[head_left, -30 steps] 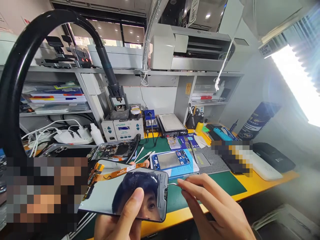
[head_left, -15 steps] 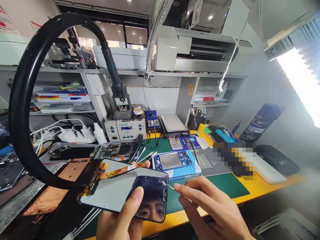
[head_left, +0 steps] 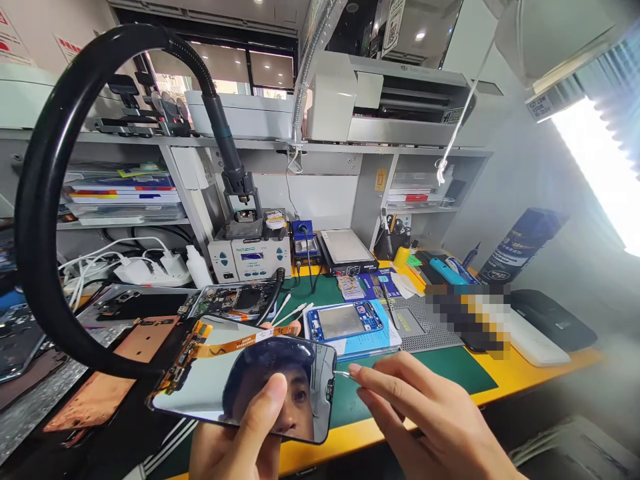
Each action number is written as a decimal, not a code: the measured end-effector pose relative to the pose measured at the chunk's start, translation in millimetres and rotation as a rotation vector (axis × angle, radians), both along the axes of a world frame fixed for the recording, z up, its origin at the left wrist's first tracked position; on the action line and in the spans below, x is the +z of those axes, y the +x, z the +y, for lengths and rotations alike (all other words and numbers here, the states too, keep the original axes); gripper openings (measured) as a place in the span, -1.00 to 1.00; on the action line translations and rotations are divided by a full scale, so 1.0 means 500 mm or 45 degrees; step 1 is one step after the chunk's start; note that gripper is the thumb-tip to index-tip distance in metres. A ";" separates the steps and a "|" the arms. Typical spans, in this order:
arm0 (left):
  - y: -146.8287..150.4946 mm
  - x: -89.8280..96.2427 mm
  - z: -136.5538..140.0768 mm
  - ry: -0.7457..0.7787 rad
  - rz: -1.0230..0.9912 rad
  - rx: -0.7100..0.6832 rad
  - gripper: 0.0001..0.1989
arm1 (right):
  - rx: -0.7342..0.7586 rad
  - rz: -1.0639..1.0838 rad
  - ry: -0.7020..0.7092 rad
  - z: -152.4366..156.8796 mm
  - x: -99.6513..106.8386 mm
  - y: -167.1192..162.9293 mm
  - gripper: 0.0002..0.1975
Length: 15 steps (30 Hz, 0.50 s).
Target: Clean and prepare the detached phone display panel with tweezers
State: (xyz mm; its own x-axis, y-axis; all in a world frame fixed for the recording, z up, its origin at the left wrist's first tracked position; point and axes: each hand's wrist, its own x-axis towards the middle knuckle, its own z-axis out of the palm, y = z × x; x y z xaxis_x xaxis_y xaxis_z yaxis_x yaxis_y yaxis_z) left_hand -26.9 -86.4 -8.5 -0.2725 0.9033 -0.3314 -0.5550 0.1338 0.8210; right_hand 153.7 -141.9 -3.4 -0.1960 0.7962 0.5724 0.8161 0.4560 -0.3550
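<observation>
Screen panel [head_left: 240, 381], lower centre of the frame, gripped by the left hand [head_left: 243, 437], thumb pressed on its reflective face, other fingers beneath. The right hand [head_left: 425, 413], lower right, pinches a slim metal tool [head_left: 343, 375] at its fingertips, tip at the panel's right edge; contact cannot be told. Blue phone frame [head_left: 345, 321] lies just beyond.

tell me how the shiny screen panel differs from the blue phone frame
The screen panel is held in the left hand; the blue phone frame rests unheld. The screen panel is reflective; the blue phone frame has a dull silver middle. The screen panel appears larger than the blue phone frame. Both are roughly rectangular.
</observation>
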 end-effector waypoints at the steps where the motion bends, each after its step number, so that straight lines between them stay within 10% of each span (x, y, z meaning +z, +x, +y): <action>1: -0.003 -0.002 0.000 -0.033 -0.017 -0.009 -0.58 | -0.001 0.032 0.025 0.002 -0.003 -0.002 -0.74; 15: 0.004 0.004 -0.006 -0.023 -0.077 -0.013 -0.51 | 0.024 0.236 -0.005 0.006 -0.012 0.000 -0.89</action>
State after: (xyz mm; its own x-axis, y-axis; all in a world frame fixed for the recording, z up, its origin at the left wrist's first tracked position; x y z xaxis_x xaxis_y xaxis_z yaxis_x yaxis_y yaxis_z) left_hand -24.7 -89.6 -6.5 -0.2426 0.8995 -0.3634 -0.6019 0.1542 0.7835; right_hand 153.7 -138.8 -9.2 -0.1026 0.7959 0.5967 0.7278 0.4690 -0.5004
